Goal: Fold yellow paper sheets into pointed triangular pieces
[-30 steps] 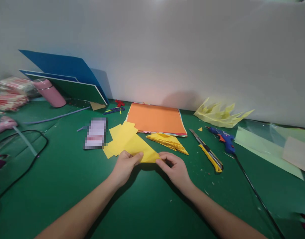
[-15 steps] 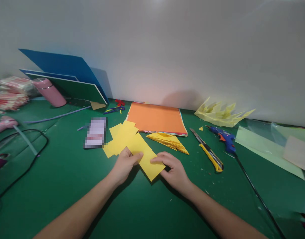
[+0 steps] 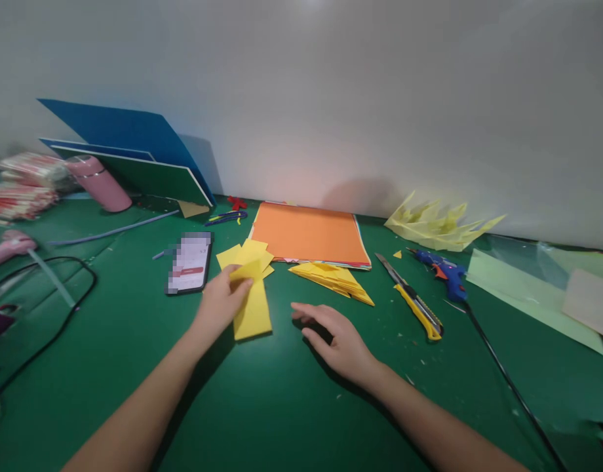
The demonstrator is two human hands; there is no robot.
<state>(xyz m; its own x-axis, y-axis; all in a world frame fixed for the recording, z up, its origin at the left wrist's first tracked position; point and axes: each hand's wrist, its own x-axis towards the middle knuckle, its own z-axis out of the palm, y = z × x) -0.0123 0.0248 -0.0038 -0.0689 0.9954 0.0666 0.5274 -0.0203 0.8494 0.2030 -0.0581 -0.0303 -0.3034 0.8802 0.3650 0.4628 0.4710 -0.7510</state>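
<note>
My left hand (image 3: 223, 298) pinches a strip of yellow paper (image 3: 253, 313) between thumb and fingers, its lower end hanging toward me. Behind it, more yellow paper pieces (image 3: 255, 250) lie overlapping on the green table, partly hidden by the held strip. My right hand (image 3: 333, 334) hovers to the right of the strip, fingers apart and nothing in them. Just beyond that hand rests a stack of folded yellow paper (image 3: 333, 282). A stack of coloured sheets with orange on top (image 3: 309, 231) lies farther back.
To the right are a yellow utility knife (image 3: 417, 305) with its blade out, a blue glue gun (image 3: 446, 272) with a black cord, and a pale yellow paper crown shape (image 3: 442, 226). A phone (image 3: 191, 262) lies left; a pink bottle (image 3: 99, 183) leans by blue boards (image 3: 124, 124).
The yellow strip has moved left and turned with my left hand. My right hand has let go of it and its fingers have spread.
</note>
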